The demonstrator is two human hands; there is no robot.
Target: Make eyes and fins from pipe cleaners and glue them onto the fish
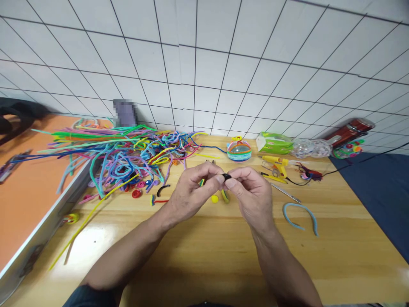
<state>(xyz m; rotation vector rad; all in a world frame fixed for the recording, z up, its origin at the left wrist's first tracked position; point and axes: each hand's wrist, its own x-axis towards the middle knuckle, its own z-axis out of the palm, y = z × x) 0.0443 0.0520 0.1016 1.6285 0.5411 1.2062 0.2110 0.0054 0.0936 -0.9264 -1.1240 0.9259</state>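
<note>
Between the fingertips of both hands is a small black piece [226, 177], mostly covered, so its exact kind is unclear. My left hand [200, 183] pinches it from the left with thumb and forefinger. On the other side, my right hand [251, 187] grips it the same way. Both hands are raised over the middle of the wooden table. Just below them lie a yellow disc [214, 199] and a yellow-green piece [225, 197], partly hidden. A curved black strip [162, 190] rests left of my left hand, near a short red pipe cleaner [161, 201].
Tangled pipe cleaners [124, 157] cover the back left, with a long yellow one [92, 217] reaching forward. A striped ball [239, 150] stands at the back. To the right are a yellow glue gun [277, 165], tweezers [286, 193], a bent blue pipe cleaner [300, 205] and a green packet [275, 143].
</note>
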